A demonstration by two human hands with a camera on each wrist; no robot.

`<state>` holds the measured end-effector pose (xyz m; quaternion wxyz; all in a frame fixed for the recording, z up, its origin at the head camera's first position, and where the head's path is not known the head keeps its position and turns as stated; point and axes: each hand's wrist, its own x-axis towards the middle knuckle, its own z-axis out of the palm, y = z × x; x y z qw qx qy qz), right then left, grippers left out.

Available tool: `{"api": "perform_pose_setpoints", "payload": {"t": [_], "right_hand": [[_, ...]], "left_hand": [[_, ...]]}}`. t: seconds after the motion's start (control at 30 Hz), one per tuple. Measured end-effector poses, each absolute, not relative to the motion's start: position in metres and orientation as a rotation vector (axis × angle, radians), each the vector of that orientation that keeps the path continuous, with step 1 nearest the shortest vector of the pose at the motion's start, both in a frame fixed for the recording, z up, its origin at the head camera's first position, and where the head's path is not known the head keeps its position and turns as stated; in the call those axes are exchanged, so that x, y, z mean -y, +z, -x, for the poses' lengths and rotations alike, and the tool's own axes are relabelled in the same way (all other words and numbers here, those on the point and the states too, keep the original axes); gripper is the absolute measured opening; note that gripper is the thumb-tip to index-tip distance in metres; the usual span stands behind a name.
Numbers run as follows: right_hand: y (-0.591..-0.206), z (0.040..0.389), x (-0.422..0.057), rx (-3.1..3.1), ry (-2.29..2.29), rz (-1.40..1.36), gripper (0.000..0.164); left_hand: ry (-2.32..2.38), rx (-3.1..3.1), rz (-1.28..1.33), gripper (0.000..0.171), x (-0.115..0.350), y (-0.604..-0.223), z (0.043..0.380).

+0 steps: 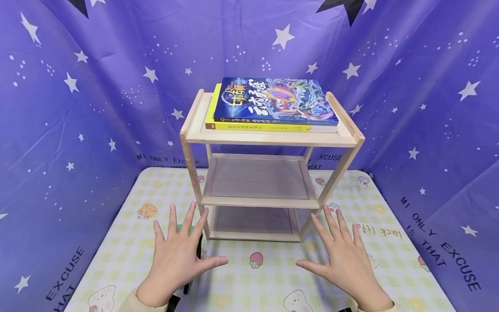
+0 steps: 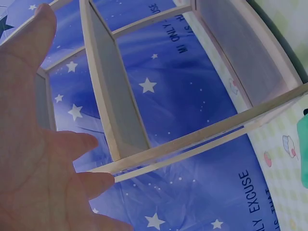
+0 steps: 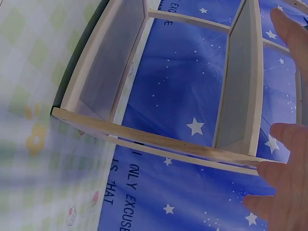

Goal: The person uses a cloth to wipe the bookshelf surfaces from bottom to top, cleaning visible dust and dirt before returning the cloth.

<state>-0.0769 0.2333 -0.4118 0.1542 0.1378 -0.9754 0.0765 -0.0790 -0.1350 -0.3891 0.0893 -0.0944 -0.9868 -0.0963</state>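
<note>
Nearest, the left hand [image 1: 175, 260] and right hand [image 1: 347, 264] have their fingers spread wide apart, gripping nothing; whether any fingertip brushes the rack, I cannot tell. Just behind the left fingers sits a green-and-black item [image 2: 303, 149], too hidden to identify; fingers on that side should best stay clear of it. Beneath both sets of fingers, the bench [image 1: 249, 297] wears a pastel gingham tablecloth [image 1: 128, 260] printed with strawberries.

Just beyond the fingertips, centred between the hands, stands the three-tier wooden shelf rack [image 1: 269, 139], upright on the bench. Good handling, I judge, means matched, level pressure on both side posts: a one-sided push could skew it. Higher and farther from the fingers, on its top tier, a blue comic book [image 1: 280, 102] lies flat upon a yellow book [image 1: 241, 127]; unfastened as they look, they might slide under any tilt.

Farthest, a violet-blue curtain [image 1: 234, 39] with white stars and lettering surrounds the bench's back and sides.
</note>
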Motion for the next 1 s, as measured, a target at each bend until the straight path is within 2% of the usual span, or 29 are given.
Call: {"api": "perform_pose_setpoints", "payload": {"t": [0.5,1.0], "right_hand": [[-0.397,0.077,-0.243,2.739,0.220,-0.497,0.111],[-0.355,0.083,-0.253,2.598,0.263,-0.629,0.104]], "left_hand": [[-0.276,2.953,0.267,0.113,0.139,-0.384,0.077],[-0.283,2.949,0.280,0.111,0.147,-0.375,0.077]]}}
